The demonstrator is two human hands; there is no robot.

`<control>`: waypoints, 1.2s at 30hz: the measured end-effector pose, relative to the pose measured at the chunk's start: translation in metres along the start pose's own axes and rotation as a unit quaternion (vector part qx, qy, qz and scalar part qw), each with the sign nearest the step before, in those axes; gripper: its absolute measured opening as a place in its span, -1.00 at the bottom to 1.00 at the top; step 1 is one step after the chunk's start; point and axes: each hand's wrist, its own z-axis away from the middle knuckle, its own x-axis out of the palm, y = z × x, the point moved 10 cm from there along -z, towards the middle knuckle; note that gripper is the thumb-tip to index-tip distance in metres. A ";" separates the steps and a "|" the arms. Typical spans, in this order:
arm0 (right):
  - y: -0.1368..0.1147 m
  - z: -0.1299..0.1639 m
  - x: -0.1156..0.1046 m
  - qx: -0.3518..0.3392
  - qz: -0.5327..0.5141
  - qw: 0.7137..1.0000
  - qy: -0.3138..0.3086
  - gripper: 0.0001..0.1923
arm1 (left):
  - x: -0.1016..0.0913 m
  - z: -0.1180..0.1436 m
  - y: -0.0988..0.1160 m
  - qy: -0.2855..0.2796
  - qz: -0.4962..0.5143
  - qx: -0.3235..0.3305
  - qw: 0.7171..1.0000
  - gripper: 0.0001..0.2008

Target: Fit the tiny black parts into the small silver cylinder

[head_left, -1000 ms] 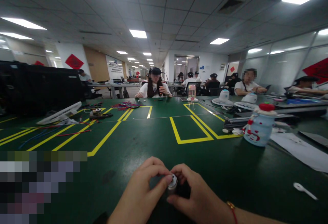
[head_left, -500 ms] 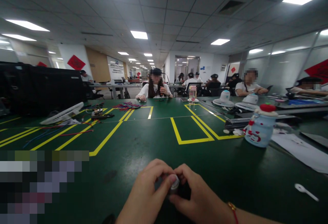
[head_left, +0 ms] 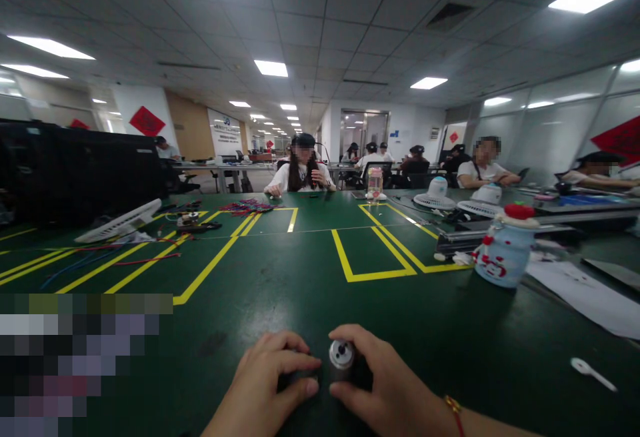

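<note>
A small silver metal cylinder (head_left: 341, 355) stands at the near edge of the green table (head_left: 310, 270), its round end facing up. My right hand (head_left: 387, 383) wraps around its right side with thumb and fingers on it; a red-and-gold bracelet circles that wrist. My left hand (head_left: 265, 383) lies just left of the cylinder, fingers curled over a dark part that is mostly hidden under them. Whether that dark part joins the cylinder cannot be seen.
Yellow lines mark boxes on the table. A light-blue bottle with a red cap (head_left: 503, 250) and white paper (head_left: 590, 297) lie at right, a white spoon (head_left: 593, 371) nearer. Coloured wires (head_left: 115, 257) and a white fan (head_left: 120, 222) lie at left. Several people sit at the far end.
My left fingertips have come off the top of the cylinder and dropped lower to its left, so its round silver end now shows. Both hands sank slightly toward the table.
</note>
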 end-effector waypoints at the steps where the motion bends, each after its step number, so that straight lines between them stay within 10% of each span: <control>1: 0.003 0.002 -0.008 0.014 0.002 1.000 0.013 -0.50 | -0.003 0.001 0.000 0.001 0.020 -0.001 1.000 -0.77; 12: 0.162 0.099 -0.213 0.269 0.215 0.899 0.271 -0.31 | -0.040 0.008 -0.063 0.054 0.211 -0.124 0.968 -0.63; 18: 0.174 0.118 -0.234 0.270 0.344 0.854 0.282 -0.21 | -0.037 0.009 -0.058 0.057 0.211 -0.128 0.967 -0.63; 21: 0.109 0.095 -0.210 0.158 0.428 0.831 0.319 -0.22 | -0.039 0.011 -0.053 0.061 0.203 -0.132 0.968 -0.63; 25: 0.033 0.040 -0.108 0.011 0.293 0.950 0.111 -0.55 | -0.040 0.012 -0.055 0.066 0.200 -0.129 0.969 -0.63; 28: -0.012 0.012 -0.029 -0.056 0.168 0.984 -0.017 -0.56 | -0.037 0.010 -0.060 0.065 0.203 -0.120 0.970 -0.65; 32: -0.032 -0.015 0.042 -0.130 0.160 0.973 -0.109 -0.56 | -0.035 0.006 -0.064 0.057 0.198 -0.105 0.973 -0.68; 36: -0.022 -0.023 0.061 -0.131 0.198 0.960 -0.149 -0.75 | -0.034 0.005 -0.062 0.051 0.190 -0.102 0.975 -0.67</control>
